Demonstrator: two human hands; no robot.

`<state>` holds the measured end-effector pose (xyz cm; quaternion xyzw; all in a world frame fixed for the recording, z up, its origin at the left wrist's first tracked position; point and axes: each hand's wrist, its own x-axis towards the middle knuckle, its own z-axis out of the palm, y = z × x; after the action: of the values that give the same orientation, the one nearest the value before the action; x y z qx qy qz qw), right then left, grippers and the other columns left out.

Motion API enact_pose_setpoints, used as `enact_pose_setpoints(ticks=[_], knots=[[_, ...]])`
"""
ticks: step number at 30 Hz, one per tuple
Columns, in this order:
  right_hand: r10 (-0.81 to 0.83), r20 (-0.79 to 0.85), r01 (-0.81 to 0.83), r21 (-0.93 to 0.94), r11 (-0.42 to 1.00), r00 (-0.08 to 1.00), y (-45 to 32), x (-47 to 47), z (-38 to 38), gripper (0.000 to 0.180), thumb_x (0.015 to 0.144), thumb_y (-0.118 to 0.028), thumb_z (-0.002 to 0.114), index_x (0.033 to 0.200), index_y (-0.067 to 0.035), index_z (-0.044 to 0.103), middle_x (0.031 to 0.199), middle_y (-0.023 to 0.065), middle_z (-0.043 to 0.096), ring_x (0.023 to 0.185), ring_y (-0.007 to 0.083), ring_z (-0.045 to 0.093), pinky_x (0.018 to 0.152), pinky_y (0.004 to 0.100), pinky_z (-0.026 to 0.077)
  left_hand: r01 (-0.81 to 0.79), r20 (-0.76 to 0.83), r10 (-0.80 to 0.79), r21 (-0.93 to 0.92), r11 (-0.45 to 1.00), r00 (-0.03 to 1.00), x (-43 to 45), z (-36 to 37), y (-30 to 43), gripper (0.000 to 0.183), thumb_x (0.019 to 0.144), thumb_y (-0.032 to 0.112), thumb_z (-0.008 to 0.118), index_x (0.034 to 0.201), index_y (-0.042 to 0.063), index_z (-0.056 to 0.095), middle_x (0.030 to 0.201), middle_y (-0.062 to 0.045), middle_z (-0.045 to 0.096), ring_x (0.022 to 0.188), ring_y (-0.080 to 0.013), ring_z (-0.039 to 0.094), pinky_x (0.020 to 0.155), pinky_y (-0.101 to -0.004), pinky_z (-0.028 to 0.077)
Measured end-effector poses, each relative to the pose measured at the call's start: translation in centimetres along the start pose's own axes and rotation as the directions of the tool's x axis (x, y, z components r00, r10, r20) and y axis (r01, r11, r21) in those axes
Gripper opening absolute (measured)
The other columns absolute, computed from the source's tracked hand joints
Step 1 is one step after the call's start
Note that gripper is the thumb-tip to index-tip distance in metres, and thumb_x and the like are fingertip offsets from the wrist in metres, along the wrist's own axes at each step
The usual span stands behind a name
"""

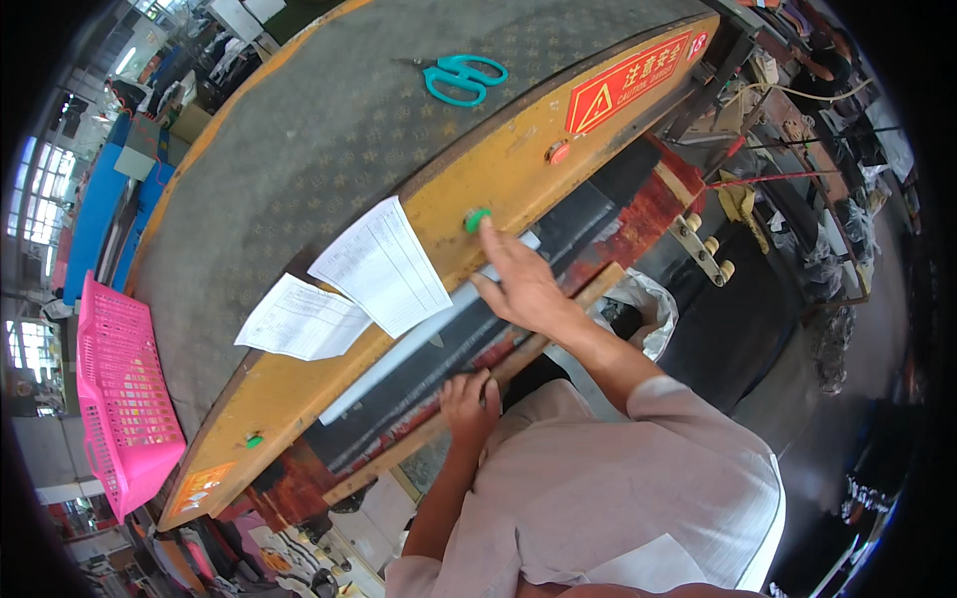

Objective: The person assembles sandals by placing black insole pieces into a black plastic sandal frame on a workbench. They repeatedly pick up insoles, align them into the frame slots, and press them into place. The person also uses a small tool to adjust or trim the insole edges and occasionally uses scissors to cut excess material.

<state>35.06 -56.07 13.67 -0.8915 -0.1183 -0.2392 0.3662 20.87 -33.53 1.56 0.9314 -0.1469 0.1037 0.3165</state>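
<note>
My right hand (517, 288) reaches over the yellow metal front of a machine (516, 179), its index fingertip at a green push button (477, 220) and its thumb held apart. My left hand (469, 404) is lower, curled at the wooden rail (523, 359) along the machine's near side; whether it grips the rail is unclear. Between the hands and the yellow front runs a strip of dark material (463, 333) beside a pale bar (411, 351). Two printed sheets (385, 269) overlap across the edge. Teal-handled scissors (463, 78) lie on the grey patterned top (299, 172).
A pink plastic basket (127, 396) stands at the left end. The yellow front also carries a red button (558, 152), another green button (254, 441) and a red warning label (628, 82). A white bag (658, 314) sits below the rail, right of my arm.
</note>
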Motion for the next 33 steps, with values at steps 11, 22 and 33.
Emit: enact_pose_setpoints(ticks=[11,22,33], knots=[[-0.087,0.286,0.08,0.038,0.996,0.954,8.6,-9.8,1.1,0.024,0.098,-0.017,0.073,0.118,-0.006,0.078,0.104,0.0145,0.072,0.1,0.0385,0.068,0.092,0.0492,0.052,0.101,-0.109,-0.092,0.081,0.992,0.99,3.3,0.1,0.2,0.025,0.092,0.037,0.079,0.105,0.015,0.083,0.1,-0.009,0.069,0.101,-0.0363,0.064,0.091,-0.0512,0.049],[0.043,0.298,-0.063,0.057,0.996,0.954,9.1,-11.2,1.9,0.014,0.095,-0.017,0.075,0.105,-0.008,0.08,0.098,0.0106,0.075,0.097,0.036,0.067,0.094,0.0474,0.051,0.153,-0.095,-0.146,0.082,0.985,0.985,2.5,0.7,0.7,0.03,0.091,0.037,0.081,0.105,0.012,0.08,0.104,-0.008,0.068,0.104,-0.0357,0.062,0.094,-0.0515,0.049],[0.267,0.219,-0.2,-0.286,0.937,0.938,7.5,-4.3,-1.0,0.07,0.096,-0.037,0.078,0.153,0.0,0.06,0.151,0.0263,0.062,0.139,0.0468,0.057,0.119,0.0503,0.047,-0.041,-0.026,0.039,-0.062,0.997,0.999,-1.2,-1.0,5.6,0.029,0.092,0.023,0.076,0.117,0.008,0.08,0.122,-0.009,0.074,0.116,-0.0349,0.066,0.1,-0.0509,0.053]])
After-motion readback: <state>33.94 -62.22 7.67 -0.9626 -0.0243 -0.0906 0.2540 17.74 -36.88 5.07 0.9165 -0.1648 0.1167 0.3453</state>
